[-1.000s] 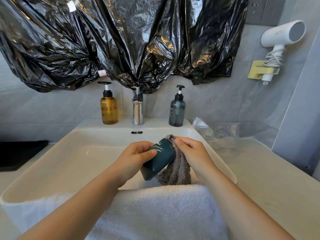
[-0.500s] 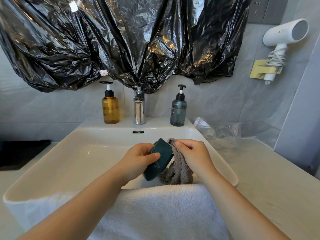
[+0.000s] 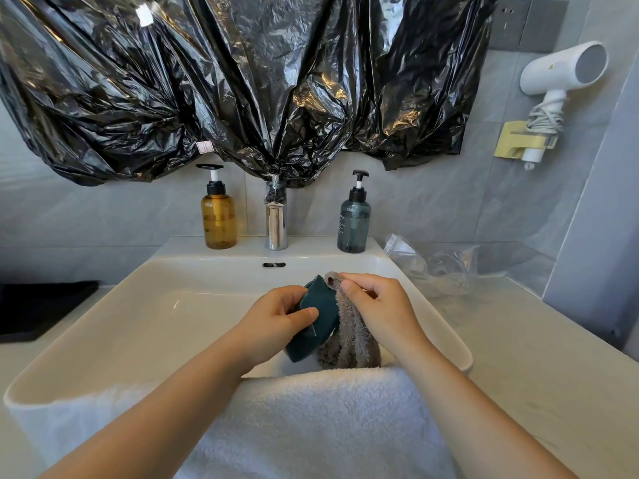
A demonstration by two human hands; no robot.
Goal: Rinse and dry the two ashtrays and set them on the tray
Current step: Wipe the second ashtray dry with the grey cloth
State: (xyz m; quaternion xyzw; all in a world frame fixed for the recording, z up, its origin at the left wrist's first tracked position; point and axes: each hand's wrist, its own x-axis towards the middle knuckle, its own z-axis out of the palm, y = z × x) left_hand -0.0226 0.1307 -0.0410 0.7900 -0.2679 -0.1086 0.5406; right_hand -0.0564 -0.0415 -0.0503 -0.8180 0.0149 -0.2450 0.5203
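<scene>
Over the white sink (image 3: pixel 145 305), my left hand (image 3: pixel 276 323) grips a dark teal ashtray (image 3: pixel 320 326), held on edge with its underside toward me. My right hand (image 3: pixel 377 305) pinches a grey fluffy cloth (image 3: pixel 349 344) and presses it against the ashtray's right side; the rest of the cloth hangs down. A black tray (image 3: pixel 38 309) lies on the counter at the far left. Only one ashtray shows.
A white towel (image 3: pixel 311 420) drapes over the sink's front rim. Behind the basin stand an amber pump bottle (image 3: pixel 218 216), a chrome tap (image 3: pixel 276 216) and a dark green pump bottle (image 3: pixel 354 219). Crumpled clear plastic (image 3: pixel 435 267) lies on the right counter. A hair dryer (image 3: pixel 560 74) hangs on the wall.
The ashtray has turned in my left hand, standing more on edge, while my right hand keeps the cloth against it. Both hands stay over the sink.
</scene>
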